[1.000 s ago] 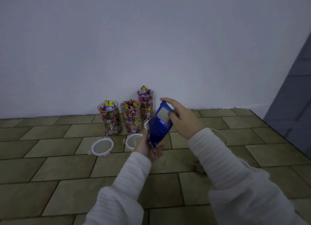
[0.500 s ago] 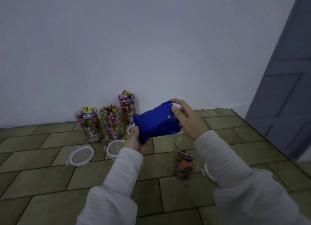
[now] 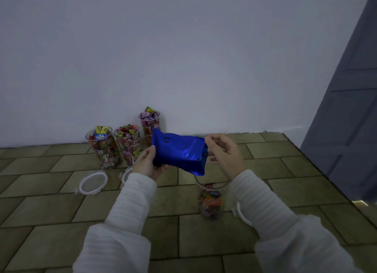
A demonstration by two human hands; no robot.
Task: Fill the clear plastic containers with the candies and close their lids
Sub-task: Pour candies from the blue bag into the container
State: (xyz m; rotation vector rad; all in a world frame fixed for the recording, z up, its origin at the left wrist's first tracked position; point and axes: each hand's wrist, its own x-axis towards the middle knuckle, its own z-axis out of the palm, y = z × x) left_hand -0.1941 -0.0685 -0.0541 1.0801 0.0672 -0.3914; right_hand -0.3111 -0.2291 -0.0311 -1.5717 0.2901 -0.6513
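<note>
Blue foil bag (image 3: 178, 153) is held sideways above the tiled floor (image 3: 51, 221), gripped at its closed end by the left hand (image 3: 148, 163), fingers curled round it. Its open end is pinched by the right hand (image 3: 224, 153) over a clear container (image 3: 211, 199), which is part-filled with candies (image 3: 210, 201). Three full containers (image 3: 127, 143) are seen at the floor's far edge by the wall, lids off. A loose lid (image 3: 93, 182) is lying near them; another lid (image 3: 241, 212) is just beside the part-filled container.
</note>
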